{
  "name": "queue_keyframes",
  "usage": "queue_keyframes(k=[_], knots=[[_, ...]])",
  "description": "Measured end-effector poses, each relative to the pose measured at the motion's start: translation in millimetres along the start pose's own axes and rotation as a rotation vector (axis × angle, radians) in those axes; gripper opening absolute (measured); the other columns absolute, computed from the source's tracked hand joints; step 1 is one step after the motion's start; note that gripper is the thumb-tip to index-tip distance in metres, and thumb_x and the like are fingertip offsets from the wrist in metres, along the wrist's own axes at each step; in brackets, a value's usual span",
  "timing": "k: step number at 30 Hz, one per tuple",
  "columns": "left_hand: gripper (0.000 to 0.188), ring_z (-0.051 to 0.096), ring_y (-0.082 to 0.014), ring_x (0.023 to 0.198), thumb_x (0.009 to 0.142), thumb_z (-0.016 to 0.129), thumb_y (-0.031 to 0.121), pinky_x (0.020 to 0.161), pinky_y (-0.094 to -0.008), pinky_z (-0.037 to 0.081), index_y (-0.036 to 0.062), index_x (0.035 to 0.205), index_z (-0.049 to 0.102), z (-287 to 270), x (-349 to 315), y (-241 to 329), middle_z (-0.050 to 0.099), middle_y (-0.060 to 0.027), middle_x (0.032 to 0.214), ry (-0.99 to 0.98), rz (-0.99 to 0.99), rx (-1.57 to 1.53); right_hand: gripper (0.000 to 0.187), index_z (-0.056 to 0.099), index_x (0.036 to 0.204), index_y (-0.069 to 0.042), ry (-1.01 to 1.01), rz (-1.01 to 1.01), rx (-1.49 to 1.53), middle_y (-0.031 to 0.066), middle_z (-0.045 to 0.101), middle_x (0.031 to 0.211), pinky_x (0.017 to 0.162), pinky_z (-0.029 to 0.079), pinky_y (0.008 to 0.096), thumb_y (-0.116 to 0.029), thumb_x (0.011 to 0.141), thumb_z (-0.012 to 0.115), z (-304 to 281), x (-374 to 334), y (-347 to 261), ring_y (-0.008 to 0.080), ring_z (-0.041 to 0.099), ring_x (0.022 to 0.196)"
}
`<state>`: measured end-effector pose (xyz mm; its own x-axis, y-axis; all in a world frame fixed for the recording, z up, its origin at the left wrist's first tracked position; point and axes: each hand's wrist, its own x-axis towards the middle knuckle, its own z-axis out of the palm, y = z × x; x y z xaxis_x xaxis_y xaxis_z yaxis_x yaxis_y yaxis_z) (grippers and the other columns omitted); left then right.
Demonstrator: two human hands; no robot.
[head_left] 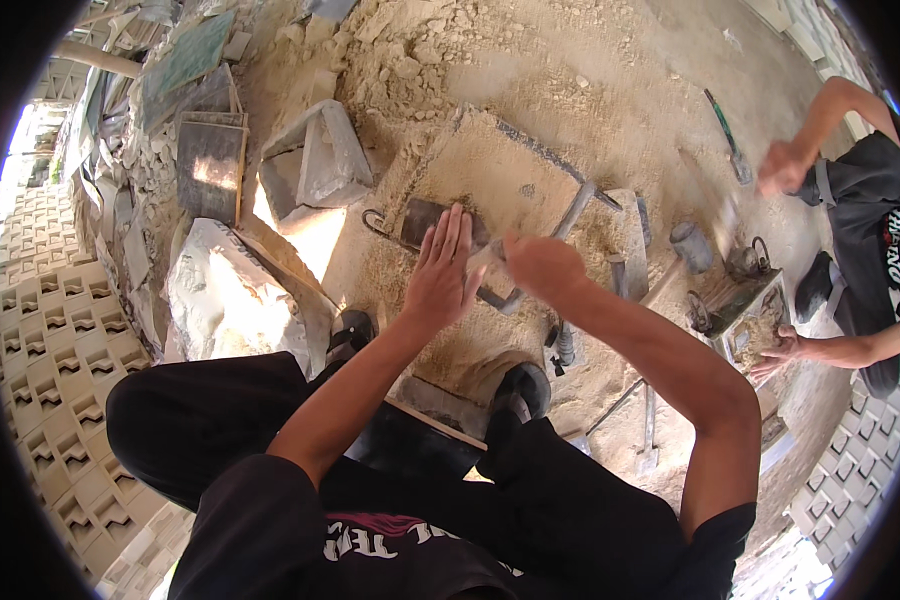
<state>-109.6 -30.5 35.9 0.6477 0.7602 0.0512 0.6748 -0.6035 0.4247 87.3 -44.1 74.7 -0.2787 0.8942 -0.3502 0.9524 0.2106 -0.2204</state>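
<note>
While leaning over a pale slab (515, 150) thick with sandy grit, laying the left hand (438, 265) palm down, flat and straight-fingered with little gap between fingers, over a dark, smooth-faced rectangular block (425, 215) at the slab's near left side, just beside a thin wire loop (373, 222); balling the right hand (545, 268) into a blurred fist near the left fingertips, cannot tell around what; flanked on the right by a bent metal bar (574, 211), a mallet (690, 246) with a grey cylindrical head, and a green-handled tool (730, 140) on powdery ground (620, 60); flanked on the left by a chalky, rough-broken boulder (235, 295), a hollow, angular grey block (328, 160) and a flat dark panel (210, 155); farther right, touched by a co-worker's hand (780, 352), a wire-looped box (753, 316) with pale, crumbly grit inside; bounded at far left by a pale, pierced-block wall (50, 350)
</note>
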Motion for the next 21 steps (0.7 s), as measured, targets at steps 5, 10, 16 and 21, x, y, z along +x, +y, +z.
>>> queue_keyframes(k=[5, 10, 16, 21], knots=[[0.063, 0.016, -0.0348, 0.145, 0.102, 0.029, 0.037, 0.118, -0.0434, 0.017, -0.0031, 0.149, 0.017, -11, 120, -23, 0.018, -0.0210, 0.156, 0.012, 0.148, 0.143, 0.051, 0.052, 0.091, 0.001, 0.163, 0.216, 0.021, 0.0174, 0.063, 0.067, 0.047, 0.054, 0.0416, -0.046, 0.102, 0.036, -18, 53, 55, 0.0306, 0.067, 0.060], [0.066, 0.016, -0.0349, 0.146, 0.102, 0.026, 0.042, 0.119, -0.0438, 0.015, -0.0042, 0.149, 0.018, 7, 130, -22, 0.018, -0.0225, 0.156, -0.051, 0.185, 0.082, 0.055, 0.052, 0.098, 0.002, 0.178, 0.226, 0.291, 0.0187, 0.065, 0.069, 0.054, 0.056, 0.0429, -0.049, 0.102, 0.032, -16, 41, 62, 0.0340, 0.068, 0.066], [0.070, 0.014, -0.0339, 0.146, 0.101, 0.025, 0.046, 0.119, -0.0446, 0.014, -0.0044, 0.150, 0.015, -4, 50, -6, 0.017, -0.0224, 0.156, -0.154, 0.132, 0.037, 0.046, 0.050, 0.097, 0.002, 0.113, 0.239, 0.113, 0.0209, 0.066, 0.069, 0.055, 0.057, 0.0454, -0.042, 0.101, 0.038, 17, -5, 21, 0.0351, 0.070, 0.066], [0.065, 0.012, -0.0310, 0.147, 0.103, 0.013, 0.044, 0.120, -0.0407, 0.013, -0.0003, 0.150, 0.016, 1, 184, -7, 0.017, -0.0186, 0.157, -0.141, 0.221, 0.133, 0.059, 0.054, 0.098, 0.005, 0.174, 0.462, 0.110, 0.0187, 0.066, 0.068, 0.056, 0.058, 0.0424, -0.050, 0.101, 0.033, -44, 48, 81, 0.0348, 0.070, 0.067]])
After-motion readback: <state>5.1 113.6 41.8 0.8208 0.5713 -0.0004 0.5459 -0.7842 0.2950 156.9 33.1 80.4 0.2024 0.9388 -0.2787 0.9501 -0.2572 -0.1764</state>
